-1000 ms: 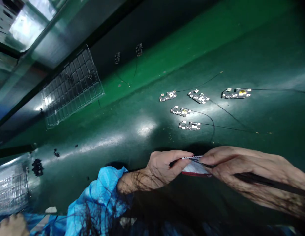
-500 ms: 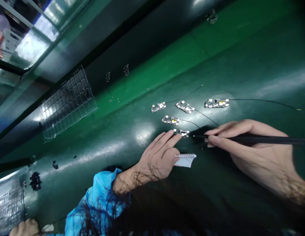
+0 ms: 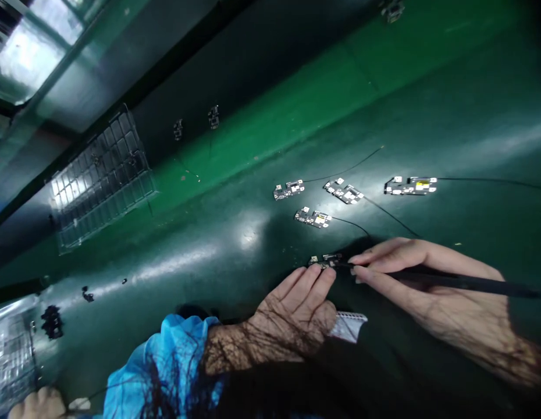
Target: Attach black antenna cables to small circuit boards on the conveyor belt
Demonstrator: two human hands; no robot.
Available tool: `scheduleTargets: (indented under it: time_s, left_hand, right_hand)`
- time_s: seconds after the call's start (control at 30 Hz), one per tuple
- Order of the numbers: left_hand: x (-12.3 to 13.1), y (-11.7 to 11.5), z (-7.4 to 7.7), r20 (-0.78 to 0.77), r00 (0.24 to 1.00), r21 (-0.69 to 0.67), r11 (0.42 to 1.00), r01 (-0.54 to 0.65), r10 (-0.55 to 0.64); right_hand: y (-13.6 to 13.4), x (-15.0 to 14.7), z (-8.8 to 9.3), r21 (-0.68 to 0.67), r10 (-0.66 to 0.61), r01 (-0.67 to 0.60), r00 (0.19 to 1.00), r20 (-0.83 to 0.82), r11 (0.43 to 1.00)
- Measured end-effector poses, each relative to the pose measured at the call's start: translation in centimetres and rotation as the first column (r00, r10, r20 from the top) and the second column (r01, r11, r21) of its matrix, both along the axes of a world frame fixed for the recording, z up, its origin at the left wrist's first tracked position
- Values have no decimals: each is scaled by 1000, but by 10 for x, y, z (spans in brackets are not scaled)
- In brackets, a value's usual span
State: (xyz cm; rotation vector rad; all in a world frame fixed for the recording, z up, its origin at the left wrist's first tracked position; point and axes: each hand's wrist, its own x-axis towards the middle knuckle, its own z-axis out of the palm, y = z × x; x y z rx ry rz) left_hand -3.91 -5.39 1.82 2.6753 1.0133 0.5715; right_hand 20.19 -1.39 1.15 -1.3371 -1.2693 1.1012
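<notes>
My left hand [image 3: 296, 305] lies with its fingertips on the near edge of a small black circuit board [image 3: 315, 260]. A small white strip with a toothed edge [image 3: 349, 326] sticks out beside its thumb, apparently held against the palm. My right hand [image 3: 410, 265] is closed round slim black tweezers [image 3: 475, 282], whose tip is at the right end of that board, partly hidden by the fingers. Just beyond lie similar boards with thin black cables: a yellow-marked board [image 3: 313, 218], a tilted board [image 3: 344, 191], a left board [image 3: 289, 190] and a right board [image 3: 410, 186].
A clear compartment tray [image 3: 102, 180] stands at the left on the green table mat [image 3: 200, 291]. More boards [image 3: 213, 117] lie along the back. Dark small parts [image 3: 52, 322] and another clear tray [image 3: 11, 355] are at lower left, near another hand [image 3: 37, 404].
My left hand has drawn nearer to me, and the board and white strip have shifted with it. The tweezers have come onto the board's right end. The whole view has also shifted slightly.
</notes>
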Motion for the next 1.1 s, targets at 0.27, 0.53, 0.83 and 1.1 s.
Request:
scheduleTargets:
  time_s: [0.27, 0.53, 0.83, 1.1]
  left_hand:
    - [2, 3, 1, 43, 999, -91, 996, -4, 8]
    - [7, 3, 0, 26, 999, 97, 994, -49, 47]
    - [5, -3, -8, -59, 998, 138, 990, -2, 10]
    - [5, -5, -8, -33, 999, 126, 991, -34, 38]
  right_hand:
    - [-9, 3, -2, 1, 43, -43, 989, 138, 999]
    - [-9, 3, -1, 12, 74, -77, 982, 174, 997]
    - [-7, 2, -1, 47, 95, -107, 974, 204, 993]
    - [-7, 3, -1, 66, 90, -106, 973, 213, 992]
